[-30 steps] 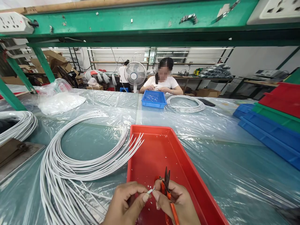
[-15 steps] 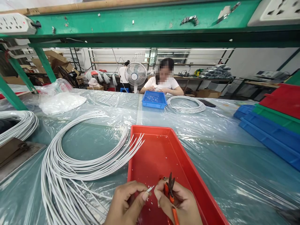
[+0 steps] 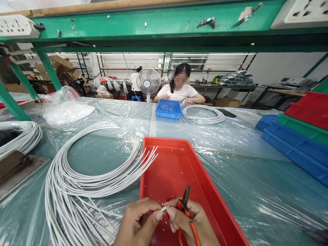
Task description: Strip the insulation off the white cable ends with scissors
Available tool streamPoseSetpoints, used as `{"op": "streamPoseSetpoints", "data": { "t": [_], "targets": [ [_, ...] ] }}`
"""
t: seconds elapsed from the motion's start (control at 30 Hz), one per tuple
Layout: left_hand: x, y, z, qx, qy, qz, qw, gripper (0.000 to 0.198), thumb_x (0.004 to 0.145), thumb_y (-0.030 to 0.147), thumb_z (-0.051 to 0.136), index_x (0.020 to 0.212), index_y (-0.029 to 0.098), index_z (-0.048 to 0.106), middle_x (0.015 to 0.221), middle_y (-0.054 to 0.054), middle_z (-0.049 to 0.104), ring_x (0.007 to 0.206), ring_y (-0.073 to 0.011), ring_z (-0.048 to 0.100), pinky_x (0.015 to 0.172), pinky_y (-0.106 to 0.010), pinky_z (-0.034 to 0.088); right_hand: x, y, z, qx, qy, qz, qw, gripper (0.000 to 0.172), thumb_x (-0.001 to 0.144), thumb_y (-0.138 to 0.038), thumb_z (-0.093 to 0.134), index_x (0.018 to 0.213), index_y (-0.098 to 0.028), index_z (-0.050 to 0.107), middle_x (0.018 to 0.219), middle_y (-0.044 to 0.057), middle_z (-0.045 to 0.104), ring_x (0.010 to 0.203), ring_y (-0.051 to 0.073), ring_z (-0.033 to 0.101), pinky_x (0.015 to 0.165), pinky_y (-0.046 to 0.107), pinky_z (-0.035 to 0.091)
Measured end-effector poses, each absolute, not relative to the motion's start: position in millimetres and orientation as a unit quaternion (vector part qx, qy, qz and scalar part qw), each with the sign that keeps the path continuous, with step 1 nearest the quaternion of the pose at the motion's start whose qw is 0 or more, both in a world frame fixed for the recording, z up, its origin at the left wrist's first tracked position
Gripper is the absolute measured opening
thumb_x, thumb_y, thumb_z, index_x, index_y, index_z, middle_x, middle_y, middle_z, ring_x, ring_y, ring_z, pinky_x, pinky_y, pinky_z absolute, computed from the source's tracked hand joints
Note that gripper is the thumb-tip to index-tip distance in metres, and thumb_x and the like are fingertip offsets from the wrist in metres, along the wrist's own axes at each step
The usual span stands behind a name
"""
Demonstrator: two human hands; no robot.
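Note:
Between thumb and forefinger, my left hand [image 3: 140, 220] pinches the end of a white cable [image 3: 164, 208] over the red tray [image 3: 188, 146]. My right hand [image 3: 191, 222] has its thumb and fingertips at the tip of that cable, touching or almost touching it. Held in the same right hand is a pair of orange-handled cutters [image 3: 185, 201], their dark jaws pointing up and away. Small white scraps lie in the tray below my fingers. A large coiled bundle of white cables [image 3: 84, 176] spreads to the left, several of its ends resting over the tray's edge.
Another cable coil [image 3: 23, 136] and a metal plate [image 3: 23, 174] lie at far left. Across the table a person [image 3: 180, 89] sits behind a blue tray [image 3: 168, 114] and a coil [image 3: 203, 114]. Stacked trays [image 3: 299, 136] stand at right. A green beam [image 3: 164, 25] crosses overhead.
My right fingers have moved left onto the cable tip. The cutters have turned in my right hand, and their jaws look closer together. The person across has moved their hands apart.

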State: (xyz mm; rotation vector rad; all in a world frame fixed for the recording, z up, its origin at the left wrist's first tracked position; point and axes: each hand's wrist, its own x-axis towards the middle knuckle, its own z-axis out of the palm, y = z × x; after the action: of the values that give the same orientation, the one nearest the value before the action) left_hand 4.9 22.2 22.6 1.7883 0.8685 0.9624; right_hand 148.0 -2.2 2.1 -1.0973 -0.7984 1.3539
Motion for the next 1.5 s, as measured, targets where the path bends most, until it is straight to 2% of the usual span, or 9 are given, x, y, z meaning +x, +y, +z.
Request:
{"op": "streamPoseSetpoints", "data": {
  "t": [0.37,0.47,0.6,0.7,0.8,1.03,1.2,1.33,1.5],
  "targets": [
    [4,22,20,0.759,0.342,0.360,0.421,0.026,0.086,0.023,0.046,0.073,0.014,0.068,0.062,-0.005,0.064,0.057,-0.0147,0.055,0.056,-0.021,0.037,142,-1,3,-0.397,-0.203,0.681,0.581,0.025,0.049,-0.031,0.080,0.058,-0.013,0.066,0.038,-0.006,0.044,0.036,0.004,0.036,0.040,0.017,0.035],
    [6,22,26,0.736,0.324,0.370,0.465,0.026,0.086,0.020,0.047,0.074,0.016,0.070,0.063,-0.004,0.065,0.058,-0.0134,0.055,0.057,-0.020,0.038,142,0,2,-0.386,-0.194,0.692,0.579,0.025,0.049,-0.032,0.080,0.057,-0.013,0.065,0.038,-0.006,0.043,0.037,0.004,0.035,0.039,0.017,0.035],
    [7,21,31,0.697,0.308,0.377,0.526,0.028,0.086,0.021,0.046,0.074,0.017,0.071,0.064,-0.002,0.067,0.060,-0.0131,0.056,0.059,-0.019,0.039,146,1,1,-0.390,-0.221,0.683,0.576,0.023,0.052,-0.031,0.079,0.058,-0.012,0.066,0.042,-0.004,0.050,0.037,0.005,0.043,0.041,0.017,0.037],
    [7,22,30,0.686,0.315,0.394,0.524,0.026,0.086,0.021,0.047,0.075,0.017,0.070,0.063,-0.002,0.066,0.057,-0.0129,0.055,0.057,-0.019,0.039,149,-1,5,-0.415,-0.277,0.652,0.570,0.021,0.057,-0.031,0.078,0.062,-0.012,0.069,0.051,0.000,0.059,0.041,0.006,0.050,0.045,0.017,0.040],
    [6,22,27,0.699,0.331,0.398,0.493,0.025,0.085,0.022,0.048,0.073,0.017,0.069,0.061,-0.002,0.065,0.056,-0.0133,0.054,0.055,-0.020,0.039,148,-3,8,-0.448,-0.316,0.606,0.576,0.022,0.058,-0.033,0.077,0.061,-0.012,0.070,0.053,0.002,0.061,0.045,0.008,0.053,0.049,0.018,0.042],
    [4,22,25,0.741,0.347,0.378,0.433,0.024,0.086,0.023,0.047,0.073,0.017,0.067,0.062,-0.003,0.063,0.058,-0.0135,0.055,0.055,-0.019,0.038,142,-5,16,-0.527,-0.347,0.515,0.580,0.013,0.050,-0.023,0.078,0.055,-0.014,0.069,0.047,0.001,0.058,0.043,0.010,0.051,0.045,0.018,0.041],
    [4,22,18,0.770,0.360,0.369,0.376,0.026,0.086,0.025,0.045,0.069,0.014,0.062,0.057,-0.003,0.057,0.053,-0.0130,0.051,0.052,-0.020,0.037,142,-8,18,-0.551,-0.392,0.433,0.596,0.007,0.053,-0.017,0.071,0.054,-0.015,0.064,0.049,-0.002,0.053,0.046,0.008,0.043,0.046,0.017,0.040],
    [4,20,14,0.790,0.360,0.367,0.334,0.022,0.086,0.022,0.045,0.073,0.015,0.062,0.059,-0.004,0.060,0.054,-0.0139,0.053,0.054,-0.021,0.038,145,-6,9,-0.551,-0.476,0.382,0.569,0.005,0.059,-0.014,0.064,0.055,-0.015,0.060,0.052,-0.002,0.051,0.047,0.009,0.044,0.047,0.018,0.039],
    [4,19,13,0.788,0.348,0.372,0.346,0.022,0.086,0.021,0.044,0.074,0.016,0.062,0.060,-0.004,0.061,0.055,-0.0145,0.054,0.055,-0.022,0.038,140,-7,2,-0.561,-0.466,0.332,0.599,0.007,0.060,-0.017,0.061,0.055,-0.016,0.056,0.050,-0.003,0.050,0.045,0.009,0.043,0.045,0.019,0.038]
  ]
}}
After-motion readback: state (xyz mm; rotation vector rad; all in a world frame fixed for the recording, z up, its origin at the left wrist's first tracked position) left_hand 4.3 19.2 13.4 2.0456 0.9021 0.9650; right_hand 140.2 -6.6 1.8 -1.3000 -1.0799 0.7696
